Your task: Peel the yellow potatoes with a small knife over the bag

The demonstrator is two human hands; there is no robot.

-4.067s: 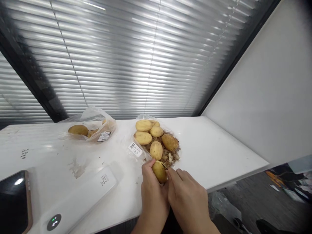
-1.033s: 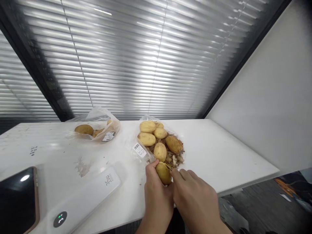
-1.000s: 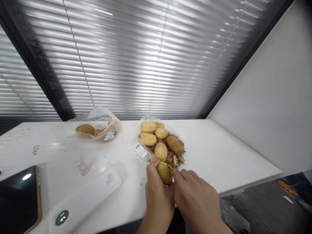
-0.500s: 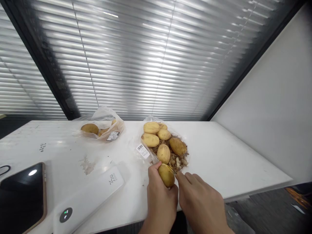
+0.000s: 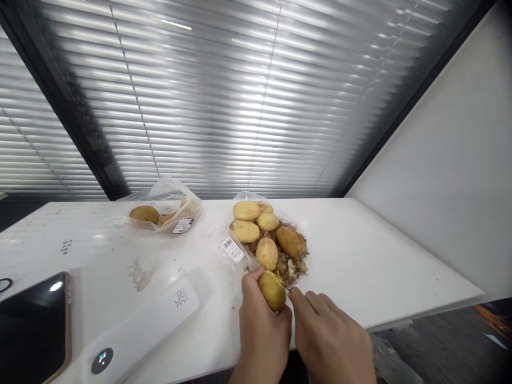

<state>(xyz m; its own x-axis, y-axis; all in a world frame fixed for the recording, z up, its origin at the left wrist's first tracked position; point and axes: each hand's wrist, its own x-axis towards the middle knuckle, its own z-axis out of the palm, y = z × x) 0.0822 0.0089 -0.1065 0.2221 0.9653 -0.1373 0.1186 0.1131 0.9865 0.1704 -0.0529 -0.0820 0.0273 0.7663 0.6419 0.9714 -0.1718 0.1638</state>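
My left hand (image 5: 266, 325) is wrapped round a potato (image 5: 272, 290), thumb on its upper left and fingers below. Part of that potato's skin is lifted in a loose strip along its upper right side. Close against this side, my right hand (image 5: 330, 333) is closed on a thin dark tool (image 5: 286, 288); only its narrow tip shows, the rest being hidden in the fist. Just beyond, a peeled potato (image 5: 266, 254) and several other pale ones lie on a clear plastic bag (image 5: 232, 264). A brown unpeeled potato (image 5: 290, 241) rests on a heap of peelings (image 5: 294, 269) there.
Further left stands a second plastic bag (image 5: 191, 205) with potatoes (image 5: 144, 214) in it. A white power bank (image 5: 148, 328) and a dark phone (image 5: 34, 325) lie at the near left of the white table (image 5: 372, 256). Window blinds and a side wall bound the table.
My right hand has shifted slightly down, and more of the tool's dark tip shows beside the potato. The left hand keeps its hold. The whole view has shifted a little.
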